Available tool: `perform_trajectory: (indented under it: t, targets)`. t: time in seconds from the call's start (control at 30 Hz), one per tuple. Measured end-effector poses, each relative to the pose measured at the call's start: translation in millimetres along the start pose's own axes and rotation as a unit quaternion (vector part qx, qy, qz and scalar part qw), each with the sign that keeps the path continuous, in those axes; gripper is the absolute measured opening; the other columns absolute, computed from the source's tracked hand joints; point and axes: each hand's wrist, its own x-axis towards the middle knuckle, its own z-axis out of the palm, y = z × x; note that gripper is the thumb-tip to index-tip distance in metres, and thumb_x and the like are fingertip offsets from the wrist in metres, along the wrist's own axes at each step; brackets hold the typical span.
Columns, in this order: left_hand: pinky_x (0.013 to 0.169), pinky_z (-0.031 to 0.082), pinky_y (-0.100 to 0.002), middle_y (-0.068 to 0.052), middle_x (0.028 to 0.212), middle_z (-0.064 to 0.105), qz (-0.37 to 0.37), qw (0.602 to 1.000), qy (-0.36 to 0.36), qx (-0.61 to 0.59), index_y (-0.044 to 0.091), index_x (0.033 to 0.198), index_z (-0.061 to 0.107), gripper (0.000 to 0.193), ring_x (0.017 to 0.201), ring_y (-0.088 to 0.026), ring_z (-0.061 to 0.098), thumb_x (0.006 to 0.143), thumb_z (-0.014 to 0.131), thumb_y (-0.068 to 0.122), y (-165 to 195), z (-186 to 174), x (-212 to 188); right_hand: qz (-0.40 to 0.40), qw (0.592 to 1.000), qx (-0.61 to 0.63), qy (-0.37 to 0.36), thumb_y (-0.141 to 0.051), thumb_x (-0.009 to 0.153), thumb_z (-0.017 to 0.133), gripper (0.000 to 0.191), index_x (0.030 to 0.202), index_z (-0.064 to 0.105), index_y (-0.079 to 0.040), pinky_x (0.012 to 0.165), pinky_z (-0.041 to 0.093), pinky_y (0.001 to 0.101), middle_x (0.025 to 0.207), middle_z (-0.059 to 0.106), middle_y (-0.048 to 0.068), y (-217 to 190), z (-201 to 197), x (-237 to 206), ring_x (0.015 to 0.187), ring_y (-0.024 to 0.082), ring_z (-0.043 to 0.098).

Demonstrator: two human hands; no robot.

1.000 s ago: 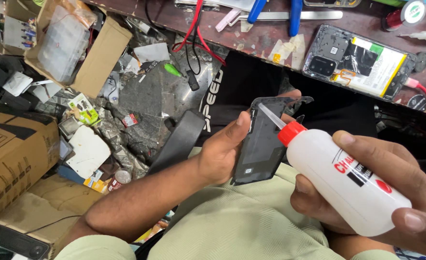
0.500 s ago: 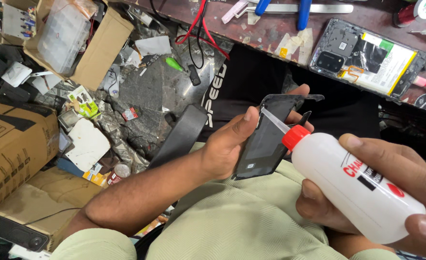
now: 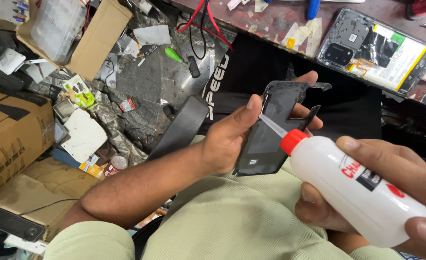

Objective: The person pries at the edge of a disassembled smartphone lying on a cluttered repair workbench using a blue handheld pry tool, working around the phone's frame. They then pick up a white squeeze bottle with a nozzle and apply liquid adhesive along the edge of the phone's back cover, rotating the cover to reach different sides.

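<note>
Left hand gripped black phone cover at frame centre, tilted inner face up toward nozzle. Right hand clenched round white squeeze bottle, lower right, thin tip touching cover's upper edge.

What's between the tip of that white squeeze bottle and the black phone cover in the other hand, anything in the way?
Nothing visible. The right hand holds the white bottle, and its thin nozzle reaches straight to the inner face of the black phone cover, held by the left hand. The left thumb lies just beside the tip, not across it.
</note>
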Motion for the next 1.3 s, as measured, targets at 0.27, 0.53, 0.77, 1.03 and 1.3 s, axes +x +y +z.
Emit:
perform_trajectory:
  t: [0.27,0.53,0.77,1.03,1.3]
  targets:
    - [0.117,0.039,-0.039,-0.016,0.136,0.054,-0.001,1.0,0.012,-0.023,0.012,0.171,0.011,0.087,0.132,-0.021,0.053,0.109,0.043,0.064,3.8,3.0,-2.1,0.146,0.926,0.34,-0.069,-0.03,0.105,0.053,0.066,0.149,0.037,0.016,0.108,0.049,0.054,0.129,0.056,0.04,65.7,-32.6,-48.3,0.123,0.044,0.063]
    - [0.112,0.043,-0.039,-0.017,0.136,0.056,0.005,0.999,0.006,-0.036,0.015,0.171,0.012,0.084,0.12,-0.02,0.055,0.11,0.04,0.064,6.3,-0.6,-5.3,-0.094,0.911,-0.359,0.182,-0.045,0.102,0.059,0.064,0.141,0.047,0.003,0.103,0.054,0.0371,0.127,0.062,0.025,6.7,47.5,29.8,0.112,0.027,0.067]
    - [0.111,0.044,-0.039,-0.018,0.134,0.057,0.014,0.999,0.016,-0.032,0.015,0.171,0.013,0.083,0.117,-0.021,0.057,0.11,0.038,0.065,6.2,-3.3,-9.2,-0.034,0.987,-0.158,0.012,-0.049,0.105,0.044,0.069,0.145,0.041,0.007,0.107,0.057,0.0412,0.133,0.06,0.028,59.0,-12.2,-37.8,0.119,0.032,0.071]
    - [0.114,0.047,-0.043,-0.02,0.138,0.056,0.025,0.997,0.054,-0.043,0.008,0.165,0.026,0.078,0.123,-0.025,0.058,0.11,0.034,0.063,-0.8,-14.7,-8.7,0.119,0.99,0.057,-0.055,-0.047,0.101,0.052,0.077,0.148,0.036,0.012,0.109,0.048,0.0527,0.136,0.052,0.034,23.6,-5.2,2.9,0.125,0.043,0.057]
    - [0.104,0.049,-0.044,-0.022,0.137,0.056,0.026,0.989,0.087,-0.113,-0.006,0.148,0.046,0.08,0.123,-0.03,0.057,0.114,0.031,0.065,-2.4,-19.1,-9.8,0.184,0.983,0.009,-0.02,-0.064,0.086,0.062,0.091,0.14,0.055,0.008,0.106,0.052,0.0425,0.13,0.061,0.026,27.5,-3.0,10.9,0.119,0.036,0.065]
